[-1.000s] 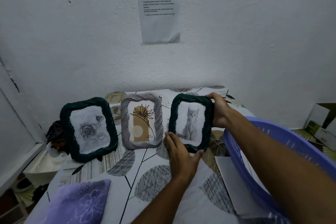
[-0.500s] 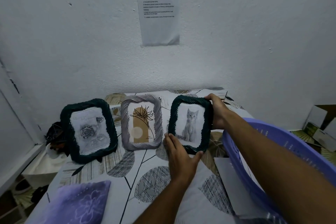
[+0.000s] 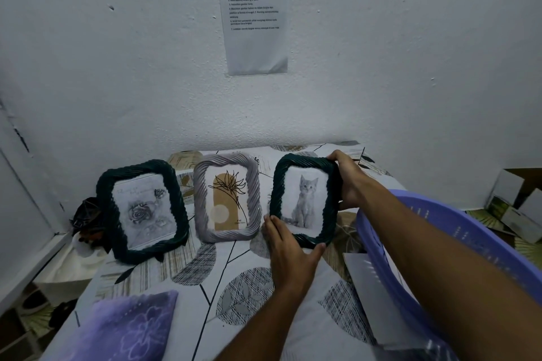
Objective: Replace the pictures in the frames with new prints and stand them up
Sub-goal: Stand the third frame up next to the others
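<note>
the step in hand looks like standing up the last frame: the cat frame (image 3: pixel 303 199), at the right end of the row on the table (image 3: pixel 223 278), is upright, long axis vertical, picture facing the near side. the right hand (image 3: pixel 347 182) curls round its top right corner and the left hand (image 3: pixel 289 246) pinches its bottom edge. next, i judge, both let go gently once its stand bears, beside the grey frame (image 3: pixel 227 198) and rose frame (image 3: pixel 142 209).

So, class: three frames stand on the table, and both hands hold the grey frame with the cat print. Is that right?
Not quite. The head view shows the left hand and right hand holding the cat frame, but it is dark green. The grey frame is the middle one, with a plant print. Three frames do stand on the table.
</note>
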Demonstrator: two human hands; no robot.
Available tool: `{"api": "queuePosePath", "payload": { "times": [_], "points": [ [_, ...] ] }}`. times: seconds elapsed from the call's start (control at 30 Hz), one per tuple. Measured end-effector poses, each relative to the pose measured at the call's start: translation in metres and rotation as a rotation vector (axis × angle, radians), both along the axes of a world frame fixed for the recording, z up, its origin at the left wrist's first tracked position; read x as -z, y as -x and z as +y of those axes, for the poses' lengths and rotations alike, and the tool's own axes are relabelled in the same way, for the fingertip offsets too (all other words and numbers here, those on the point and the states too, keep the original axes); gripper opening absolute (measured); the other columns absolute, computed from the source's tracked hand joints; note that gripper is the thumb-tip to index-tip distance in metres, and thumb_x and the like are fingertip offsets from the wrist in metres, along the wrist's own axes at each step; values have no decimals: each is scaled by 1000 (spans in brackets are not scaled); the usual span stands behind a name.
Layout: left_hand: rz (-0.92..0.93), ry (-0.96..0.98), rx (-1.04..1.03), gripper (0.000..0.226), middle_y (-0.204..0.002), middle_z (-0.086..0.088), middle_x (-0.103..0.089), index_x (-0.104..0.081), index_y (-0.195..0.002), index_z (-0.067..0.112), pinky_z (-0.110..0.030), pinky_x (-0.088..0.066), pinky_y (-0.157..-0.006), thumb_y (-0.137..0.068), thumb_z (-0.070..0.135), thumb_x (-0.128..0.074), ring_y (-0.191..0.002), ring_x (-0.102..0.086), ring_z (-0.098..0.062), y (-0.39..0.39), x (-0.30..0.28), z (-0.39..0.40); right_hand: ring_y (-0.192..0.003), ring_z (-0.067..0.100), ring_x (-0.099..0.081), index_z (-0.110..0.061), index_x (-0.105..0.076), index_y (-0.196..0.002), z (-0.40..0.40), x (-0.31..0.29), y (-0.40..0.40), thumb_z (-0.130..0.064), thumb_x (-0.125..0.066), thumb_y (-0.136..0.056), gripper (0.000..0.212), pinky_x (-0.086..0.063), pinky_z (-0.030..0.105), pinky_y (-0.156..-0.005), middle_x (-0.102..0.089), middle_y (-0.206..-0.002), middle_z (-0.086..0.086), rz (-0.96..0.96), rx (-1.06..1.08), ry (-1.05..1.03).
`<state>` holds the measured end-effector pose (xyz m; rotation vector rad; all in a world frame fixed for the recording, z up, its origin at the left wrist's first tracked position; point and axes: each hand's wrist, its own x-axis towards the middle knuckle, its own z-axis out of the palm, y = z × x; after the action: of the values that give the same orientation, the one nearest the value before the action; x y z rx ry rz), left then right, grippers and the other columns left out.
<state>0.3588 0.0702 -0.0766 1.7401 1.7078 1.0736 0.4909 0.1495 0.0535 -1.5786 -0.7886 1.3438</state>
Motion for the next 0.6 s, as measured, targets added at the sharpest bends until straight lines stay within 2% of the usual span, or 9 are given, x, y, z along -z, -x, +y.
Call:
{"api": "queuePosePath", "payload": {
  "times": [0.1, 0.23, 0.4, 0.5, 0.57, 0.6],
  "points": [
    [3, 3, 3, 119, -161, -5, 16, 8, -152, 7, -29, -21, -116, -77, 54, -72, -149, 8, -22, 0, 0, 0, -76, 25, -53, -17, -46, -74, -2, -1, -1, -46, -48, -77, 29, -42, 40, -80, -54, -71, 6, 10, 6, 14],
    [9, 9, 8, 119, -160, -5, 18, 8, -152, 7, -29, -19, -116, -78, 54, -71, -149, 9, -23, 0, 0, 1, -77, 25, -54, -16, -48, -78, -4, -1, 0, -45, -48, -81, 29, -43, 38, -78, -55, -74, 6, -27, 34, -10],
    [9, 34, 1, 117, -160, -3, 18, 8, -153, 8, -28, -21, -115, -78, 52, -72, -148, 10, -23, 0, -2, 0, -88, 30, -60, -10, -57, -99, -5, 1, 1, -46, -54, -82, 40, -48, 39, -79, -63, -98, 13, -172, 101, -91],
    [-18, 48, -2, 117, -161, -3, 15, 5, -153, 9, -30, -20, -116, -77, 48, -75, -149, 8, -22, 1, -6, -2, -83, 32, -58, -4, -55, -100, -8, 0, 1, -43, -58, -84, 42, -49, 38, -69, -60, -98, 15, -273, 164, -156],
    [-79, 69, 1, 117, -162, -2, 8, -1, -154, 10, -32, -21, -116, -74, 43, -79, -149, 3, -21, 4, -10, -2, -80, 30, -54, -5, -53, -99, -11, -3, 2, -47, -57, -86, 44, -43, 33, -59, -56, -95, 14, -399, 186, -194],
    [-104, 83, 5, 116, -162, -1, 4, -5, -155, 10, -33, -23, -115, -72, 42, -80, -149, -1, -21, 5, -11, -2, -80, 29, -52, -6, -52, -98, -12, -4, 3, -50, -56, -87, 45, -40, 33, -59, -54, -94, 14, -487, 188, -208]
  ]
}}
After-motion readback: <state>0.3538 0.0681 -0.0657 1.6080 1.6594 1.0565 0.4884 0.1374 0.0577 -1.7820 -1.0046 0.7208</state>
